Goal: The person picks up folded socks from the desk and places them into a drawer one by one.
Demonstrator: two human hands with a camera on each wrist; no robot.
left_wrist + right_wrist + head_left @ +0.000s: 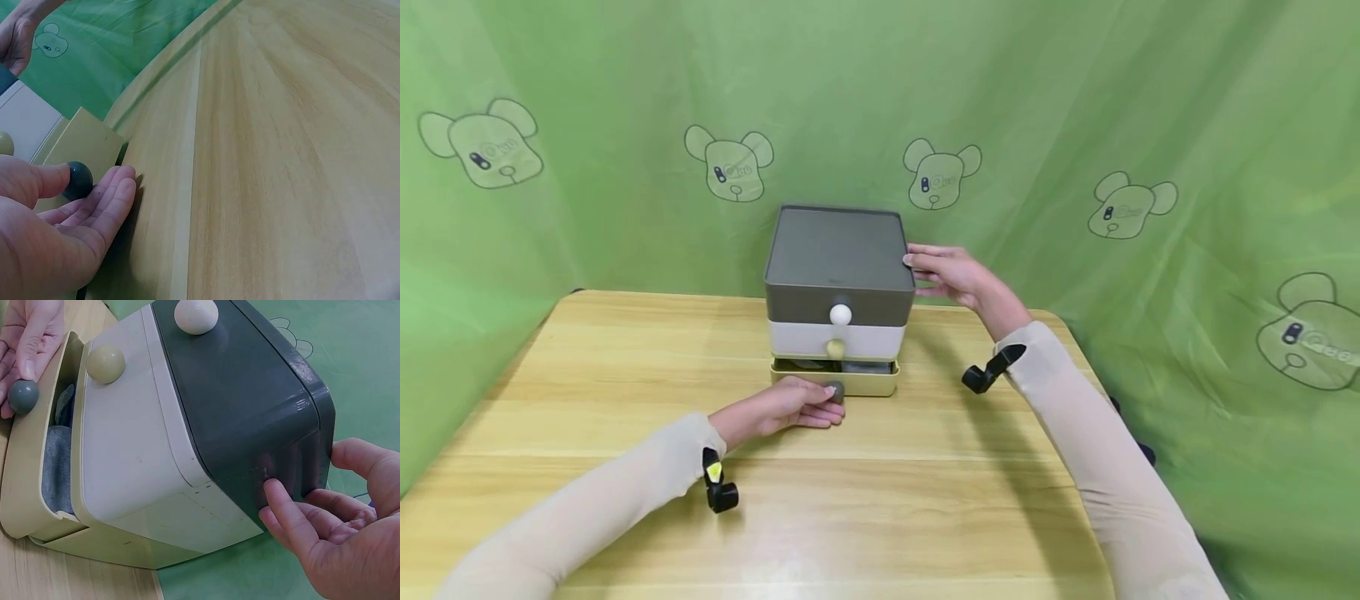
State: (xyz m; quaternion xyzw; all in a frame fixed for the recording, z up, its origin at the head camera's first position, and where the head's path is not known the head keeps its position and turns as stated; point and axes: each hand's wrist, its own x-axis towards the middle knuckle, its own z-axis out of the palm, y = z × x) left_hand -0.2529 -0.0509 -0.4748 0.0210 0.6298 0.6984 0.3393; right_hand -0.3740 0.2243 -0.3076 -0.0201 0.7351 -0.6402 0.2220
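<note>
A small three-drawer storage box (842, 250) stands at the back of the table, with a dark grey top tier, a white middle tier and a yellow bottom tier. Its yellow bottom drawer (872, 384) is pulled partway out, and grey cloth (58, 469) shows inside. My left hand (793, 405) pinches that drawer's round dark grey knob (79, 181) between thumb and fingers. Against the right side of the dark top tier, my right hand (951, 273) rests its fingertips, the thumb at the upper edge. The white knob (196, 315) and yellow knob (105, 364) are untouched.
The wooden table (880, 500) extends in front of the box and to both sides. A green curtain (1030, 100) printed with bear heads hangs right behind the box. Each wrist carries a black camera mount (722, 492).
</note>
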